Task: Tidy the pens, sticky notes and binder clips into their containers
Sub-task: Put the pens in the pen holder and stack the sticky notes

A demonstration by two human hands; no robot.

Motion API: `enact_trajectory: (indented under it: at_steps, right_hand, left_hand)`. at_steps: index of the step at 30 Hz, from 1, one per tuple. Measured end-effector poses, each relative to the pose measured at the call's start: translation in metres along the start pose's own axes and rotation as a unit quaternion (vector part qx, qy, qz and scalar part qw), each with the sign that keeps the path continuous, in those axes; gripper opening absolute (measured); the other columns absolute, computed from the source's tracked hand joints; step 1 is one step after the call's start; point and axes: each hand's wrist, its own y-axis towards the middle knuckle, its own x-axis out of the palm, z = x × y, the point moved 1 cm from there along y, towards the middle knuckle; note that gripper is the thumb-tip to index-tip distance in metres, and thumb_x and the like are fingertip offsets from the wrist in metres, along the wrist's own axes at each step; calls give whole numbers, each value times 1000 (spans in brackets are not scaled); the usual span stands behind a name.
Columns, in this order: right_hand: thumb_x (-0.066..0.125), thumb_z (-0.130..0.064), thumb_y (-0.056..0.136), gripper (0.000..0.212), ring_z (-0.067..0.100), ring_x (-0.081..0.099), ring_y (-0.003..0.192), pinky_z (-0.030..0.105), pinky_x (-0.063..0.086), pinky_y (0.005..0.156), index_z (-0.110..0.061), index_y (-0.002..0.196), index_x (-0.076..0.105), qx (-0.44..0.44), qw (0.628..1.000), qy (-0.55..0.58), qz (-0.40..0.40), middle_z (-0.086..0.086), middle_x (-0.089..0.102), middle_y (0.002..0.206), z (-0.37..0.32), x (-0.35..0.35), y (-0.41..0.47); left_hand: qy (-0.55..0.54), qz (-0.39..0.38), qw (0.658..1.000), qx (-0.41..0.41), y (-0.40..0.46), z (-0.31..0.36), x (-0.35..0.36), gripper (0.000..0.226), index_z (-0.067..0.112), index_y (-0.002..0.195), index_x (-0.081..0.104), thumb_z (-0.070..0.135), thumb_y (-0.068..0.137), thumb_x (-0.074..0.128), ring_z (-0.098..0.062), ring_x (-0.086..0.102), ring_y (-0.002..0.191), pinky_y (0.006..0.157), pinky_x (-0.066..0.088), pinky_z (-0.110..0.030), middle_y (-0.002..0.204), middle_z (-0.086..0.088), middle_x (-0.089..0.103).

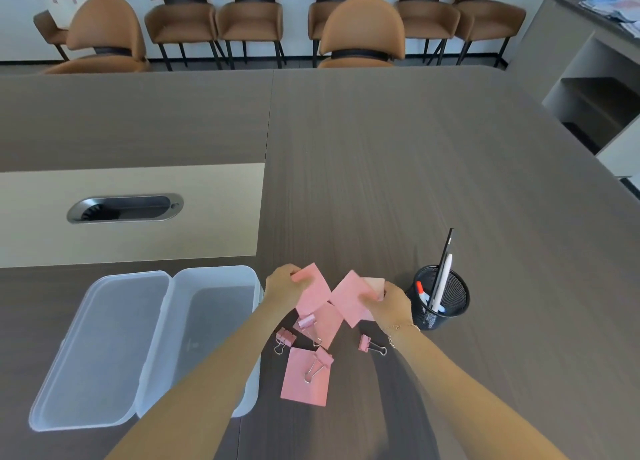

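Note:
Pink sticky notes lie scattered on the table in front of me. My left hand (282, 284) pinches one pink note (316, 288) by its top corner. My right hand (391, 302) grips another pink note (349, 300) at its right side. Between and below them rest a third note (327, 322) and a larger note (304, 380) nearer to me. Several pink binder clips lie among them, one (307, 321) on the third note, one (320, 361) on the larger note, one (369, 344) under my right wrist. A black mesh pen cup (441, 303) holding pens stands right of my right hand.
A clear plastic box (214, 321) stands open to the left, its hinged lid (100, 348) lying flat beside it. A cable grommet (124, 209) sits in a beige panel farther left. Brown chairs line the table's far side. A shelf unit (595, 88) is at the right.

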Motion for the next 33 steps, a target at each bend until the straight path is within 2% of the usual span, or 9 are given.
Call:
enact_trajectory:
  at_steps: [3,6,10,16,19,23,26,30,33]
  right_hand:
    - [57,-12,87,29,23,56,87,25,41,67,-7,115,59,-1,993,110,30,9,65,101,3,0,-5]
    - [53,-9,88,29,25,59,93,20,40,56,-7,116,59,-23,989,140,32,8,66,101,7,2,-10]
    - [50,-7,88,28,18,58,83,18,42,58,-10,114,61,-60,986,153,16,7,67,98,8,-1,-16]
    - [51,-5,87,18,16,55,74,20,43,58,-10,100,62,-82,986,145,-10,3,65,84,11,-4,-23]
    - [50,-4,87,23,15,55,75,22,44,62,-18,101,62,-87,982,168,-22,-3,65,81,8,-7,-30]
    - [48,-5,91,30,11,59,81,16,49,63,-22,113,58,-80,969,233,-34,-3,66,93,9,-9,-51]
    - [46,0,92,31,12,61,78,12,50,54,-22,112,56,-82,967,229,-79,-3,67,91,16,-5,-72]
    - [45,-1,87,39,7,61,87,13,51,68,-35,100,60,-117,958,74,-250,-11,67,93,26,18,-96]
    - [45,-10,85,31,12,61,95,18,49,73,-22,111,58,-146,940,-61,-302,-3,65,105,36,44,-108]
  left_hand:
    - [73,-50,996,5,-4,-5,7,13,11,90,62,23,87,59,-22,54,84,67,37,-24,90,-4,60]
    - [124,-73,990,-2,-11,-14,23,38,5,110,61,28,80,67,-26,60,103,73,39,-25,104,-7,61]
    - [165,-60,984,-32,-13,-15,36,63,12,120,52,40,67,72,-29,56,113,85,49,-35,117,-9,60]
    - [285,-74,954,-55,-10,-10,45,57,14,116,56,46,72,70,-29,45,122,95,42,-36,123,-7,60]
    - [236,-81,967,-57,-10,-6,44,46,14,109,62,43,74,66,-29,50,116,88,46,-35,118,-8,62]
    - [68,-70,994,-41,-11,8,26,30,9,104,65,30,85,57,-24,58,87,73,43,-27,103,-9,68]
    - [33,-26,999,17,-16,16,4,27,6,106,63,24,88,55,-28,59,92,74,37,-26,108,-12,68]
    - [-12,19,998,61,-21,18,-22,24,6,105,63,21,86,60,-20,54,88,71,38,-25,100,-6,65]
    - [-54,47,995,72,-26,17,-35,14,11,96,60,18,85,62,-20,54,87,59,37,-17,94,0,60]
